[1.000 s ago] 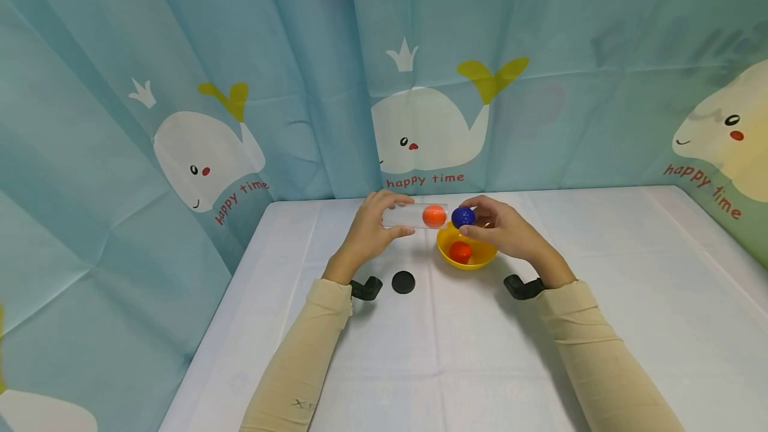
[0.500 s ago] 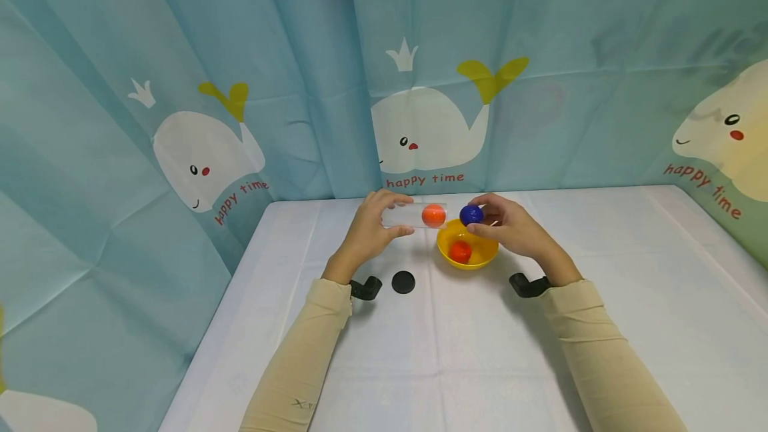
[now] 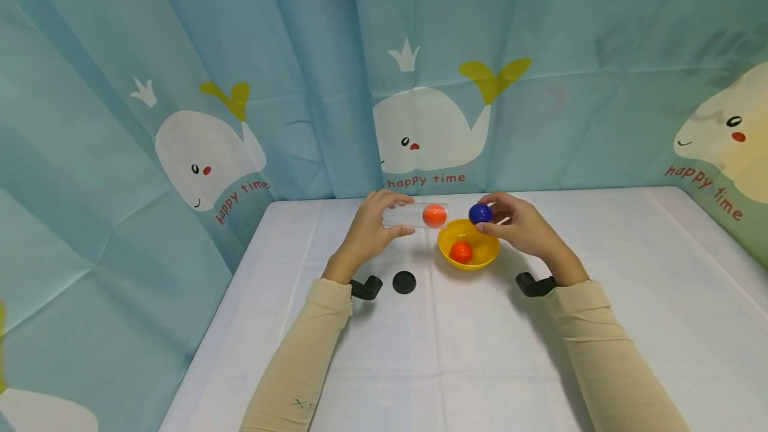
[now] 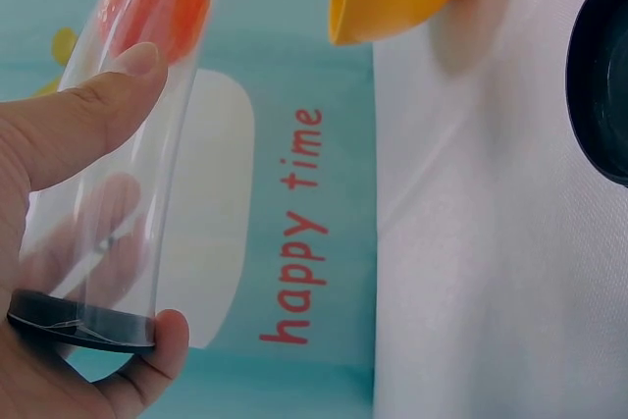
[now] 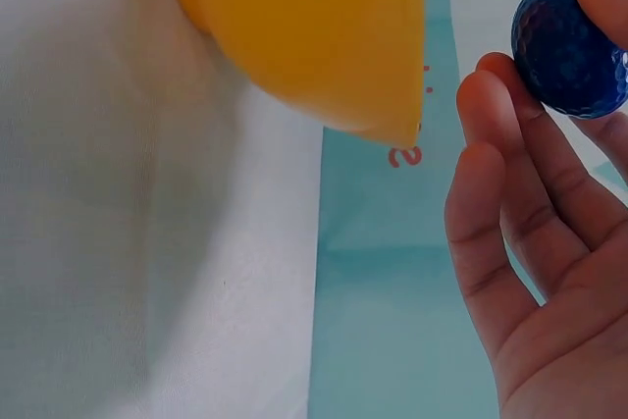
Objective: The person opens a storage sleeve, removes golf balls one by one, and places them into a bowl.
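Note:
My left hand (image 3: 371, 227) grips a clear tube (image 4: 182, 174) lying roughly sideways above the table. Inside it, near the right-hand end, is an orange ball (image 3: 435, 216); a black cap (image 4: 83, 323) closes the end by my palm. My right hand (image 3: 522, 225) pinches a dimpled blue golf ball (image 5: 564, 46) between thumb and fingers. That ball is apart from the tube's right end, over the back rim of a yellow bowl (image 3: 444, 251). Another orange ball (image 3: 461, 252) lies in the bowl.
A round black lid (image 3: 405, 283) lies on the white-covered table (image 3: 408, 359), in front of the tube. Behind the table hangs a blue curtain (image 3: 324, 85) with whale prints. Both wrists wear black camera mounts (image 3: 367, 288).
My right hand has drawn the blue golf ball to the right, away from the tube's end, widening the gap. The left hand and tube stay nearly still.

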Available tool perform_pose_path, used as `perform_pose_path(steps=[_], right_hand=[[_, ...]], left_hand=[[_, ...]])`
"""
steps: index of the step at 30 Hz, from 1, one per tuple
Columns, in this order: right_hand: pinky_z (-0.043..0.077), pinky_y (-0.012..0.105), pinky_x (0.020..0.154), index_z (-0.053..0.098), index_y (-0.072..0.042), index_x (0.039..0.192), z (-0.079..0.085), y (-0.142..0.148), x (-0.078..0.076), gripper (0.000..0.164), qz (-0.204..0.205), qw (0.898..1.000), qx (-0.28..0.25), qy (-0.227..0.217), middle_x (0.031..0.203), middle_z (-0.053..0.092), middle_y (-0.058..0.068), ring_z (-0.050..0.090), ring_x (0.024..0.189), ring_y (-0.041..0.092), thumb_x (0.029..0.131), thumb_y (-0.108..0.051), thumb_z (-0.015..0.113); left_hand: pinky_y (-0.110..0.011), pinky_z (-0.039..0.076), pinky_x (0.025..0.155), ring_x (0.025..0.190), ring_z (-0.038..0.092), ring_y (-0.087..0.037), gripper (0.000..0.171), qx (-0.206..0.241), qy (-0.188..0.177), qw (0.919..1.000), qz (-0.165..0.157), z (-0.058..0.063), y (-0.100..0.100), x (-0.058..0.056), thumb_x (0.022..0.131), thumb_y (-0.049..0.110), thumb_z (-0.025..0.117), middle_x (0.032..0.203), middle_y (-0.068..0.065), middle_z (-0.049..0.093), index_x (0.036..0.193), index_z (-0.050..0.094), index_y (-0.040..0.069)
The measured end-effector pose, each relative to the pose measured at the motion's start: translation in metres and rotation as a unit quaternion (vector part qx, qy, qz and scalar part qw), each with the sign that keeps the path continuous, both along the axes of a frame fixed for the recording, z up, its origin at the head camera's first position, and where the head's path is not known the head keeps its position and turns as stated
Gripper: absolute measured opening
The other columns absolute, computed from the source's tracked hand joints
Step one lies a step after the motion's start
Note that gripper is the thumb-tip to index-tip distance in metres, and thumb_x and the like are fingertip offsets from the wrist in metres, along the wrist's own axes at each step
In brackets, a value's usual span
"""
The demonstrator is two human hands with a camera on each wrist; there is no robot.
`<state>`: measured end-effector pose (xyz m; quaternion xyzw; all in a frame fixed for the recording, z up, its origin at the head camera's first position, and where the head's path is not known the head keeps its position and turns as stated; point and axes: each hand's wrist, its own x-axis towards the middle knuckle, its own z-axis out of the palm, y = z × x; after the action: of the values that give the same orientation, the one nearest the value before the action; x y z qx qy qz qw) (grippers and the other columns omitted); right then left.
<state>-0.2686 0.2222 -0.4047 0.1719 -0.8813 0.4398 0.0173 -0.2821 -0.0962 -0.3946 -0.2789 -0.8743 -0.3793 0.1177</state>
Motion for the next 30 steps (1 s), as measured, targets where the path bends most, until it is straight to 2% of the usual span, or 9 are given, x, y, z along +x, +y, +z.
perform_pose_path(steps=[12,20,30], right_hand=[[0.052,0.022,0.076,0.060,-0.007,0.130,-0.004,0.007,-0.002,0.047,-0.015,1.000,0.014,-0.002,0.110,0.071,0.017,0.065,0.096,0.026,0.092,-0.026,0.079],[0.050,0.015,0.082,0.061,-0.004,0.130,-0.010,0.012,-0.004,0.048,-0.019,1.000,0.011,0.001,0.115,0.070,0.018,0.063,0.104,0.027,0.091,-0.024,0.080],[0.051,0.023,0.087,0.063,-0.006,0.130,-0.012,0.014,-0.006,0.048,-0.007,0.999,0.025,-0.022,0.121,0.069,0.015,0.060,0.111,0.028,0.091,-0.028,0.080]], left_hand=[[-0.040,0.048,0.091,0.115,0.056,-0.031,0.050,0.000,0.004,1.0000,0.001,-0.001,0.000,-0.001,0.081,0.022,0.088,0.122,-0.004,0.066,0.127,0.068,0.016],[-0.047,0.049,0.092,0.115,0.056,-0.033,0.050,0.008,-0.005,1.0000,-0.001,-0.001,0.000,0.000,0.081,0.016,0.088,0.122,-0.005,0.066,0.127,0.069,0.016],[-0.047,0.051,0.092,0.116,0.056,-0.032,0.050,0.005,-0.008,1.0000,0.001,-0.001,0.000,0.000,0.081,0.019,0.088,0.123,-0.003,0.066,0.127,0.068,0.017]])
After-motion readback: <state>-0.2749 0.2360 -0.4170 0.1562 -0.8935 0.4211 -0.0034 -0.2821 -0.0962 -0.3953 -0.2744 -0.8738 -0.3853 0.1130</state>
